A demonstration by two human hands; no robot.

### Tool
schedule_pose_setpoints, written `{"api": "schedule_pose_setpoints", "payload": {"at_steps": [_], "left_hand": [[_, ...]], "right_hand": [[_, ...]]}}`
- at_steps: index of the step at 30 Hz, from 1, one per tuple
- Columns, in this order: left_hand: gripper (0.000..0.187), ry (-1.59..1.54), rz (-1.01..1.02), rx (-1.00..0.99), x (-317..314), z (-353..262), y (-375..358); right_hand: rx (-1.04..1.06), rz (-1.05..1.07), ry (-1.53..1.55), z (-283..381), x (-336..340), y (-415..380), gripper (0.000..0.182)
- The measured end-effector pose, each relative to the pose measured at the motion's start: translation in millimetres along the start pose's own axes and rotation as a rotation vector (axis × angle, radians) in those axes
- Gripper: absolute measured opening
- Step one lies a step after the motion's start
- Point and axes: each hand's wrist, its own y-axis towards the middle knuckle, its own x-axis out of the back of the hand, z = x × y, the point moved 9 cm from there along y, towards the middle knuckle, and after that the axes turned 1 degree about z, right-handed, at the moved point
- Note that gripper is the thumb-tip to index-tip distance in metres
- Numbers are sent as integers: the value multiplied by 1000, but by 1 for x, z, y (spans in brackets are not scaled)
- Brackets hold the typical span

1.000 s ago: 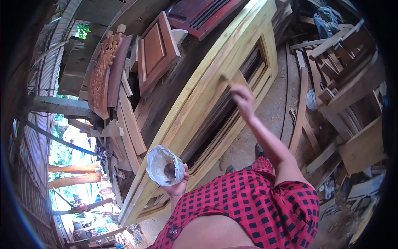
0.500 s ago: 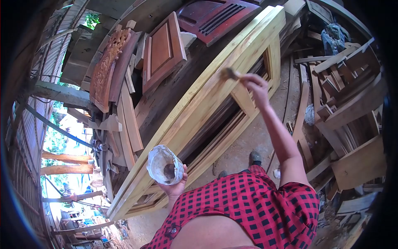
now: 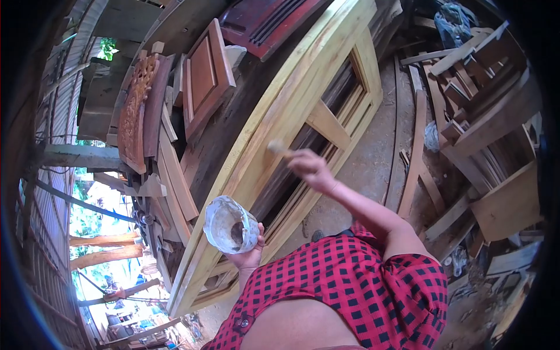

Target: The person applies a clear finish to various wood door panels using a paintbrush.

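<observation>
My right hand (image 3: 312, 170) is closed around the handle of a paintbrush (image 3: 278, 148). Its bristles are at the face of a pale yellow wooden frame (image 3: 296, 105); motion blur hides whether they touch. The frame lies slanted in front of me, with several rectangular openings and grooved inner edges. Brownish streaks mark its wide rail. In my left hand (image 3: 252, 255) is a whitish plastic tub (image 3: 214, 230) with a ragged rim, tilted so its inside shows. A dark patch of something sits at the bottom of the tub, and my fingers wrap its right side.
Behind the frame lean a reddish-brown panel (image 3: 205, 79), a carved wooden piece (image 3: 135, 116) and a dark red slatted panel (image 3: 271, 26). Loose boards and offcuts (image 3: 466, 116) pile up at the right. A blue plastic bag (image 3: 454, 24) lies at the upper right.
My right hand and the paintbrush have moved down and left along the frame, toward the tub. The view has shifted slightly. My left hand still holds the tub.
</observation>
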Motion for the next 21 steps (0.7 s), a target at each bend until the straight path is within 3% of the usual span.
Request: {"api": "schedule_pose_setpoints", "payload": {"at_steps": [2,4,6,7,9,12,17,19,21], "left_hand": [[61,17,-7,13,-3,6,4],[62,32,-13,21,-2,10,7],[63,43,-19,42,2,16,9],[63,49,-24,50,7,18,10],[77,74,-64,112,17,30,10],[77,167,-169,124,31,43,6],[79,278,-164,273,58,62,19],[76,285,-173,333,77,62,31],[71,260,-183,395,100,64,40]], "right_hand": [[-236,201,288,-16,-30,-19,16],[-201,67,328,-24,-17,-9,14],[-410,-141,693,-25,16,14,13],[-408,-223,771,-32,34,25,16],[-415,-381,889,-57,70,37,20],[-520,-500,1012,-118,98,27,22],[-730,-714,1029,-243,118,-52,22],[-898,-904,793,-285,133,-96,22],[-902,-938,702,-286,136,-100,22]]}}
